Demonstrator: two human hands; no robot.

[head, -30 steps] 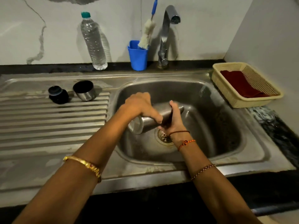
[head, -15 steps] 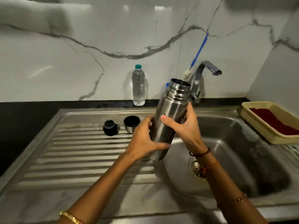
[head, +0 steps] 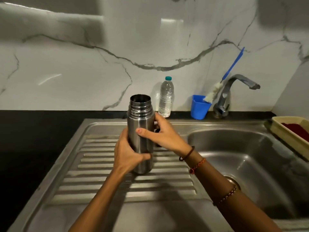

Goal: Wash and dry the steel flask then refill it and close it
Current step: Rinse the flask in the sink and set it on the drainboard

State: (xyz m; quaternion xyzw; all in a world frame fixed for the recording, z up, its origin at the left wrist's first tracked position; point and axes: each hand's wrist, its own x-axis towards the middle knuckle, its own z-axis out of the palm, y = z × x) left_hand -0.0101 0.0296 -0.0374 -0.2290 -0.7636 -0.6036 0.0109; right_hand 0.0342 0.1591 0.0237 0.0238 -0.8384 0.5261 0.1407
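The steel flask (head: 140,131) stands upright and uncapped over the ribbed draining board (head: 103,168), its base at or just above the ribs. My left hand (head: 127,154) grips its lower body from the left. My right hand (head: 163,133) holds the upper body from the right, thumb across the front. A clear plastic water bottle (head: 166,97) with a teal cap stands at the wall behind. The flask's stopper and cup are hidden behind the flask and my hands, apart from a dark bit by my right hand.
The sink basin (head: 250,156) lies to the right, with the tap (head: 234,87) behind it. A blue cup (head: 199,108) holds a bottle brush (head: 217,91). A beige basket (head: 291,134) with a red cloth sits at the far right. Black counter runs along the left.
The flask came up out of the basin, turned from lying sideways to upright, and moved left over the draining board. Both hands kept hold of it throughout.
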